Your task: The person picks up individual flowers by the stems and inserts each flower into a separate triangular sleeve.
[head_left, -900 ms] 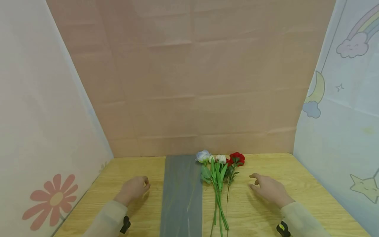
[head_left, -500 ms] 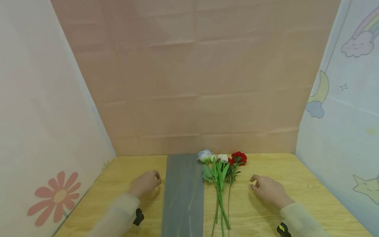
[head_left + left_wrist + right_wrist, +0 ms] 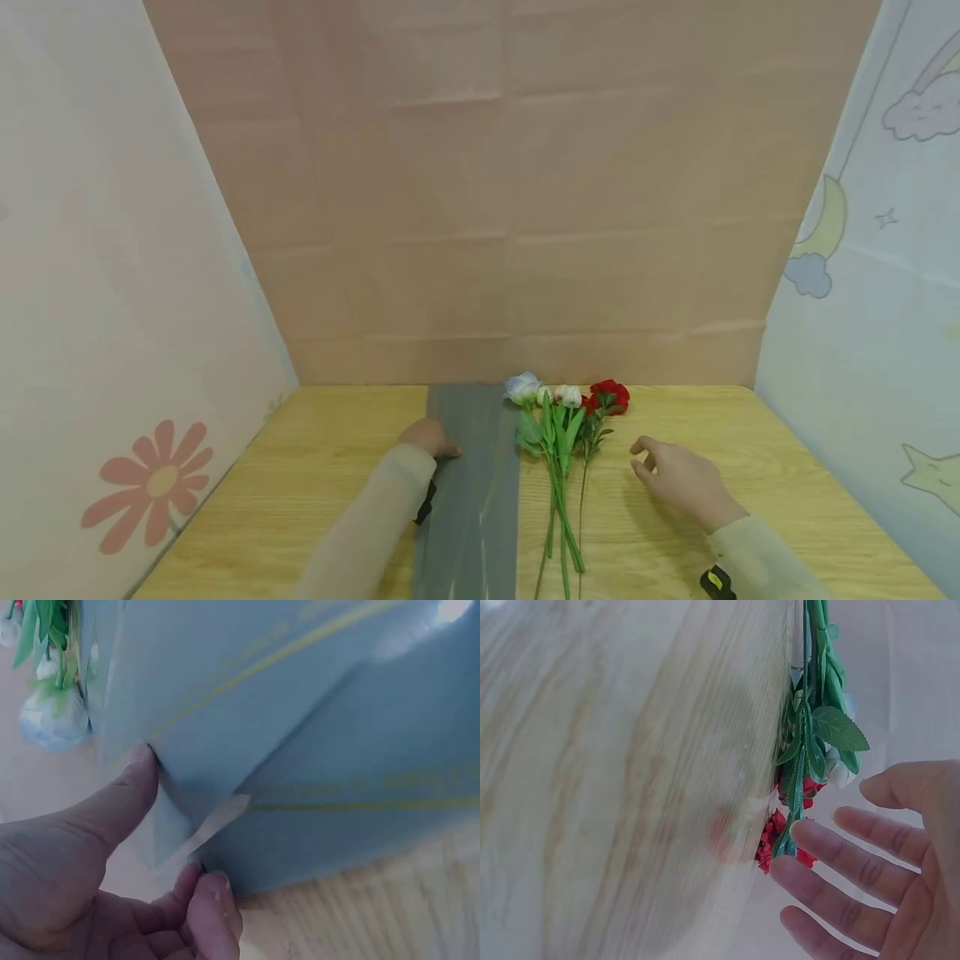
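Note:
A long grey-blue sheet of wrapping film (image 3: pixel 468 517) with thin yellow lines lies on the table. My left hand (image 3: pixel 427 437) is at its left edge. Up close, the left thumb (image 3: pixel 139 776) touches a raised layer, and the curled fingertips (image 3: pixel 214 896) sit by the sheet's lower edge, apart from the thumb. Right of the film lie white tulips (image 3: pixel 567 396), a pale blue flower (image 3: pixel 522 388) and red carnations (image 3: pixel 611 397) with long green stems. My right hand (image 3: pixel 684 483) hovers right of the flowers, fingers loosely bent in the right wrist view, holding nothing.
The wooden table (image 3: pixel 352 417) ends at a brown paper backdrop (image 3: pixel 487 208). Pale printed walls stand on both sides, with a pink flower (image 3: pixel 160 482) on the left one.
My left hand has moved right from over the bare wood onto the wrapping film. My right hand stays nearly where it was; the view has shifted slightly.

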{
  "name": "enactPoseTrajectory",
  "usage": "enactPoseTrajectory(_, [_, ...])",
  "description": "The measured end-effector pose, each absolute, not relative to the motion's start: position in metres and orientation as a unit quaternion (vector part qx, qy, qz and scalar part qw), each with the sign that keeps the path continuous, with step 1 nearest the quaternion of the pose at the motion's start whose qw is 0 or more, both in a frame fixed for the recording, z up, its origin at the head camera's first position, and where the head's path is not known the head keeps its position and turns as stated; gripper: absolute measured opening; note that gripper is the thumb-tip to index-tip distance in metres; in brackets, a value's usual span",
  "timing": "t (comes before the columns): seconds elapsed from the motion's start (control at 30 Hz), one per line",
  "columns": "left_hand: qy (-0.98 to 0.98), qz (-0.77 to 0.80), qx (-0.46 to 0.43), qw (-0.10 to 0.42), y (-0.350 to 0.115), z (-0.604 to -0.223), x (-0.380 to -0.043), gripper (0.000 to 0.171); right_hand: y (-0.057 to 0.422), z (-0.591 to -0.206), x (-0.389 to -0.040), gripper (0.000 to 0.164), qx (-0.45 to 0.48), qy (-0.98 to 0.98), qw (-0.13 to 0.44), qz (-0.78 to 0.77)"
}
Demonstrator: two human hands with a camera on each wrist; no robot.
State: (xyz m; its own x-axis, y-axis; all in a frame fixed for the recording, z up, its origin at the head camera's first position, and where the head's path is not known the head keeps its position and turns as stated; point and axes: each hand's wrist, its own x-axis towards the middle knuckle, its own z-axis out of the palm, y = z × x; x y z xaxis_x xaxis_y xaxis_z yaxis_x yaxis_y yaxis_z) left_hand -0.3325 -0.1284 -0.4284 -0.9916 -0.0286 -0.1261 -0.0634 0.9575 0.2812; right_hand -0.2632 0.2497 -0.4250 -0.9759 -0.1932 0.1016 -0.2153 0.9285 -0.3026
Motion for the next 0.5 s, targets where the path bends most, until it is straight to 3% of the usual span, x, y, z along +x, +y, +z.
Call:
enactPoseTrajectory(0.27, [0.985,0.157,-0.020,0.062,-0.131,-0.438,-0.348,0.047,0.253,-0.424,-0.263,0.023,0.109,-0.981,0.046,0.153])
enactPoseTrajectory(0.43, [0.978,0.205,0.001,0.039,-0.128,-0.435,-0.345,0.023,0.250,-0.426,-0.263,0.022,0.113,-0.981,0.049,0.152])
enactPoseTrajectory(0.5, [0.974,0.223,0.029,0.024,-0.120,-0.427,-0.341,0.022,0.247,-0.427,-0.261,0.020,0.114,-0.979,0.052,0.158])
